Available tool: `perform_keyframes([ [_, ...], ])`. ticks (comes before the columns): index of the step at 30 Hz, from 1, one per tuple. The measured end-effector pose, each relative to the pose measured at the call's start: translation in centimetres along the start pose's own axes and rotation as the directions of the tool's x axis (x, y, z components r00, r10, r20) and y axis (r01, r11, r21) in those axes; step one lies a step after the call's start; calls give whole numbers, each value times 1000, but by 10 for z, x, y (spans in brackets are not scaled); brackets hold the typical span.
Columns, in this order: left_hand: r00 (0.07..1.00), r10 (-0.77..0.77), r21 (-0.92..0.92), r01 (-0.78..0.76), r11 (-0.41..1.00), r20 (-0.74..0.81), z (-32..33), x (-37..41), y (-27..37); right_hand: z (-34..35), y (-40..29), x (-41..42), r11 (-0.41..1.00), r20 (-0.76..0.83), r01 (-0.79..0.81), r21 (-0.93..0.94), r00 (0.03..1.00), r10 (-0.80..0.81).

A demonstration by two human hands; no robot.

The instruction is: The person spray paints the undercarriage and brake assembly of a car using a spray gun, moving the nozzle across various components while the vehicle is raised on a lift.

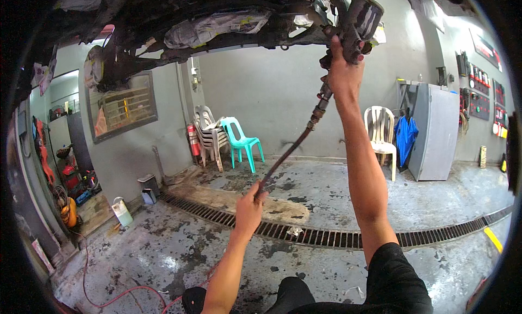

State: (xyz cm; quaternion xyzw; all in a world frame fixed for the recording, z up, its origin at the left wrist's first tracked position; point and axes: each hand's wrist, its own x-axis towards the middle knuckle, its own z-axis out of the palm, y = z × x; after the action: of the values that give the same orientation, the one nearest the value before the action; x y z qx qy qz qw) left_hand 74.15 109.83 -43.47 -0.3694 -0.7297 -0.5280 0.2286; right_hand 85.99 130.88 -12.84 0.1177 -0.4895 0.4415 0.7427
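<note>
My right hand (346,75) is raised and wrapped around the handle of a dark-coated spray gun (353,43). Its cup (366,17) sits on top, close to the vehicle underbody (236,39) overhead. From the gun's handle a stained air hose (285,156) runs down through metal couplings (318,110). Lower and to the left, my left hand (248,212) grips this hose. Plastic and paper masking (216,28) covers parts of the blackened underbody. The gun's nozzle and trigger are hard to make out.
A drain grate (318,237) crosses the stained floor. Stacked chairs (210,134), a turquoise chair (242,141) and a fire extinguisher (193,141) stand by the back wall. A grey cabinet (434,130) is at right. Red hose (134,289) lies at lower left, near a plastic jug (122,213).
</note>
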Motion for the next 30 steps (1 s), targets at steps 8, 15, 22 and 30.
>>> perform_keyframes([
  [8, 995, 99, -110, -97, 989, 11, 5, 2, 25, -5, -28, 35, 960, -50, 93, -263, 993, -110],
  [15, 994, 111, -98, -110, 989, 5, 4, 13, 38, 6, -31, 40, 957, -75, 98, -272, 990, -123],
  [22, 995, 83, -110, -89, 990, -57, 0, 23, 25, 20, -29, 32, 968, -110, 135, -210, 981, -161],
  [30, 993, 116, -73, -117, 990, -22, -10, 6, 20, 26, -33, 18, 967, 67, 129, -220, 991, -117],
])
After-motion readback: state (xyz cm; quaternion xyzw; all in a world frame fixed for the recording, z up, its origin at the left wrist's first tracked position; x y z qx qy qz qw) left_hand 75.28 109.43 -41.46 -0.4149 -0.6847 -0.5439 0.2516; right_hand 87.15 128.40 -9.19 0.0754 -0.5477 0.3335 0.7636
